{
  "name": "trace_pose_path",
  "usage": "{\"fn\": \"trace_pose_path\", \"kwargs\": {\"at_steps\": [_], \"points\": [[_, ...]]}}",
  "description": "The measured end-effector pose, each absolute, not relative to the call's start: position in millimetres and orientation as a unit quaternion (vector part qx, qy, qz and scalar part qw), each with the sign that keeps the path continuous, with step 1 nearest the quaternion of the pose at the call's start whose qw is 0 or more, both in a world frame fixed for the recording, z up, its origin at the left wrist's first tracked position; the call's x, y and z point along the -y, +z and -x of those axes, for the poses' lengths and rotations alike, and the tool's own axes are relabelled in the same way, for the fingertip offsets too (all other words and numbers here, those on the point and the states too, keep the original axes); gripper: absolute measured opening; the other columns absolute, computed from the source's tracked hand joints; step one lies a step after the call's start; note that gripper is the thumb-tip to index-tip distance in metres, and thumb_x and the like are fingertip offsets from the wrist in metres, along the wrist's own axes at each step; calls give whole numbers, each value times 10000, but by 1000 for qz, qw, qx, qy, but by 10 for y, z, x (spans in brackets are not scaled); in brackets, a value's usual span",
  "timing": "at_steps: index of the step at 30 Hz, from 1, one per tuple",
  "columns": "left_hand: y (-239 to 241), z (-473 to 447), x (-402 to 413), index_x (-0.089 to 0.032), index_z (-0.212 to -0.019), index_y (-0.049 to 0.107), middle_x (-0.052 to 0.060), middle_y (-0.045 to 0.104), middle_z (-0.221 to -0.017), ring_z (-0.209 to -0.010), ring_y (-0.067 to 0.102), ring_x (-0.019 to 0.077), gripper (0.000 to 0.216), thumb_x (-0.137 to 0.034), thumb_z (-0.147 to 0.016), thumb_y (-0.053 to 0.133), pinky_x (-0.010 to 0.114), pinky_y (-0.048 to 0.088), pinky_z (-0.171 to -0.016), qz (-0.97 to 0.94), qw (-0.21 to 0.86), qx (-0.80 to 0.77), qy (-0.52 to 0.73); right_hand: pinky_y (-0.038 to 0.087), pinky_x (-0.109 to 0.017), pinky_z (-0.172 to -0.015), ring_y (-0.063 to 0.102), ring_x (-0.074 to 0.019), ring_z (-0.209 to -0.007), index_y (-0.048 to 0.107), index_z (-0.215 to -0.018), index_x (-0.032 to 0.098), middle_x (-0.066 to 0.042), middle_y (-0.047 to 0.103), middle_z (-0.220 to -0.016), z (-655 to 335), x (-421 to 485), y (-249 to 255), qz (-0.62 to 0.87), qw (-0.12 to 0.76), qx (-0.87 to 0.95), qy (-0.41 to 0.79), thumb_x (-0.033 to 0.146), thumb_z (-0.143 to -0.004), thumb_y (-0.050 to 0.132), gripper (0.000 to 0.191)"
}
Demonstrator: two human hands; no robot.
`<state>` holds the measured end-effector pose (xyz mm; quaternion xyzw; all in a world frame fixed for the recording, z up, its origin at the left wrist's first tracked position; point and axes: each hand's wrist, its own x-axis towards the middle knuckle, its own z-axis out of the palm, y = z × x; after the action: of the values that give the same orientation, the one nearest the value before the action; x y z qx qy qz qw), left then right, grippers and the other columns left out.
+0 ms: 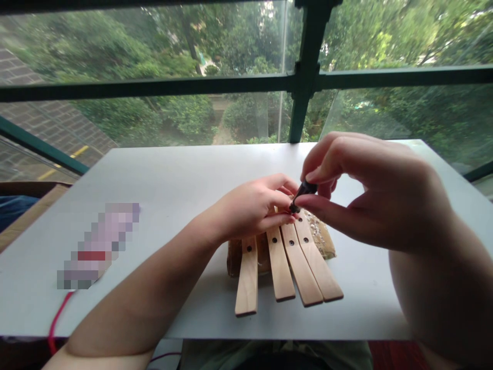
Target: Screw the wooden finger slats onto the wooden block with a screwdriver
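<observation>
My right hand [370, 190] is closed, with thumb and fingers pinching a short black cylindrical piece [307, 189]. The piece tilts down to the left, and its exact kind cannot be told. At its lower end, the bent fingers of my left hand [262, 203] come together around something small and dark that I cannot make out. Below them, several flat wooden slats [283, 277] fan out toward me, with dark round screws or holes in them. Their far ends are partly hidden by my left hand. The slats rest on a brown block [327, 241] that looks wrapped in shiny clear film.
The white table [162, 169] stands against a window with dark green frames [154, 88]. At the left lies a blurred-out flat object [103, 236] with a red cord [57, 318] running off the front edge. A cardboard box [42, 210] stands beyond the left edge.
</observation>
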<state>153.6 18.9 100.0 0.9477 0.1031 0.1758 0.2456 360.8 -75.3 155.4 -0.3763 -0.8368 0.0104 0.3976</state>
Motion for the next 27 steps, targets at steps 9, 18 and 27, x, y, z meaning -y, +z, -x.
{"fn": "trace_pose_path", "kwargs": {"at_steps": [9, 18, 27], "points": [[1026, -1528, -181, -210, -1090, 766, 54, 661, -1186, -1089, 652, 176, 218, -342, -956, 656, 264, 515, -928, -952, 230, -126, 159, 517, -274, -612, 666, -130, -742, 613, -997, 199, -43, 737, -1007, -3640, 756, 1503, 349, 365, 862, 51, 81, -820, 652, 216], [1006, -1530, -190, -226, -1070, 770, 44, 651, -1261, -1106, 646, 164, 181, -300, -959, 648, 249, 524, -955, -949, 244, -112, 167, 457, -280, -568, 620, -125, -697, 612, -961, 205, -29, 718, -949, -3646, 731, 1501, 350, 378, 856, 32, 131, -816, 723, 197], [1046, -1537, -181, -210, -1048, 759, 53, 730, -1151, -1089, 670, 201, 177, -290, -970, 622, 301, 538, -938, -959, 202, -104, 170, 497, -289, -667, 608, -144, -766, 649, -1143, 201, -60, 670, -1033, -3601, 700, 1501, 327, 338, 880, 63, 83, -860, 631, 307]]}}
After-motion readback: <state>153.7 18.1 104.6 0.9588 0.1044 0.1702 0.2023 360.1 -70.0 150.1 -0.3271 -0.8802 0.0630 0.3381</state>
